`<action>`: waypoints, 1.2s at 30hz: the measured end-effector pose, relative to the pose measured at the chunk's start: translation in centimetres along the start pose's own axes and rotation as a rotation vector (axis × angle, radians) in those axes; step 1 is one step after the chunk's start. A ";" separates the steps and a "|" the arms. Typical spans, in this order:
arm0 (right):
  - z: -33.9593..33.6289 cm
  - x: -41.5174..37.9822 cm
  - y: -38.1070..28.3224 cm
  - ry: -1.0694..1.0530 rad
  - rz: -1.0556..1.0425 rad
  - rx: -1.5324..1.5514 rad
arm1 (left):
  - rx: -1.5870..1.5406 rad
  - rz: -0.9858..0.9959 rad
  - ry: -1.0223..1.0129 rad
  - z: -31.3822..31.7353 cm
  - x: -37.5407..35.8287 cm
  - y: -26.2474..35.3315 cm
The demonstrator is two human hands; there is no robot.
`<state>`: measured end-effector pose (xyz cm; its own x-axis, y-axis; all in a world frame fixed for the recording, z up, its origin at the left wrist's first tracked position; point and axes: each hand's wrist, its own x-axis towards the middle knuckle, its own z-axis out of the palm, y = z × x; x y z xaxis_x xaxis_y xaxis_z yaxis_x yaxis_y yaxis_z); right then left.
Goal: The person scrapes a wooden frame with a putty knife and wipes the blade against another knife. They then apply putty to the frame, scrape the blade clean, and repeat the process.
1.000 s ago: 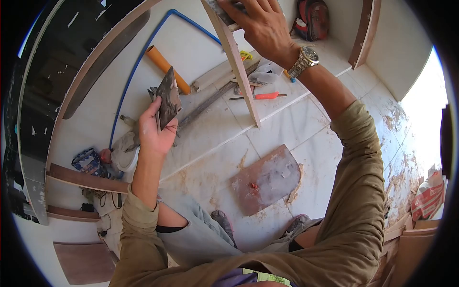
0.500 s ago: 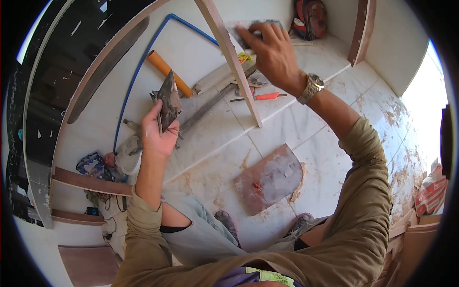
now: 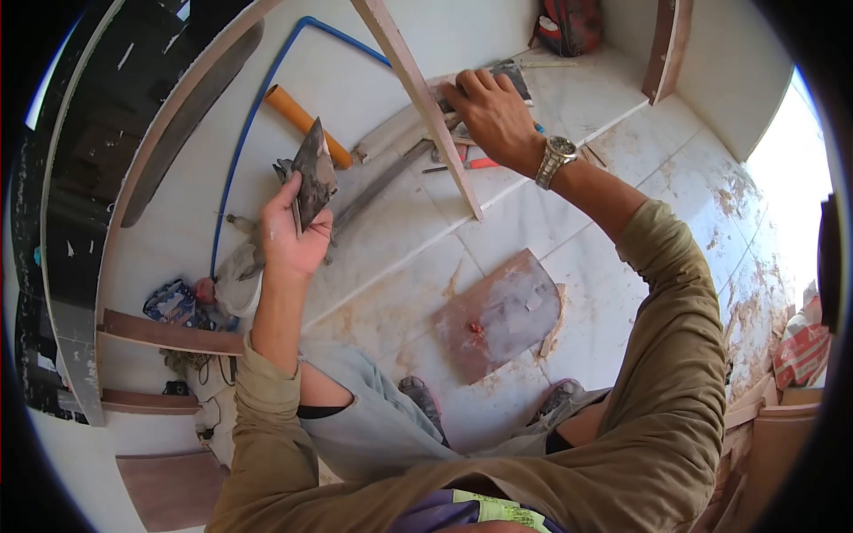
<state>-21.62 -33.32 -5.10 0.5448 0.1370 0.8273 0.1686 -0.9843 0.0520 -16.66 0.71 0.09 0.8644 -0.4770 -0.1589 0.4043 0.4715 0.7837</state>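
Observation:
My left hand (image 3: 295,233) is closed round a dark, smeared trowel (image 3: 315,178), its flat blade tilted and one corner pointing up. My right hand (image 3: 499,115), with a watch at the wrist, is closed on a wide flat dark-bladed spreader (image 3: 513,82). Most of that tool lies under the fingers. It overlaps the upper part of a slanting wooden upright (image 3: 418,84) in this view. Below the hands, a brown board (image 3: 462,342) with whitish smears and a small red lump (image 3: 476,328) lies on the tiles in front of my feet.
An orange pipe (image 3: 306,124), a blue bent tube (image 3: 240,151) and a long grey bar (image 3: 382,186) lie beyond my left hand. A red-handled tool (image 3: 482,163) rests behind the upright. A backpack (image 3: 569,27) stands by the far wall. Dust and scraps cover the floor tiles (image 3: 613,275).
My right hand has moved down and slightly left with the spreader, closer to the wooden upright. My left hand holds the trowel nearly still. The whole view has shifted slightly.

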 end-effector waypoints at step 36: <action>-14.9 2.9 -9.7 -0.270 -0.327 0.203 | 0.484 0.561 -0.100 5.1 -4.0 -1.4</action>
<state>-33.89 -25.04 5.15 0.6257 0.4871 0.6093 0.5100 -0.8464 0.1530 -22.22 -1.81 2.70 0.8614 -0.3369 0.3801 -0.2862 0.2962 0.9112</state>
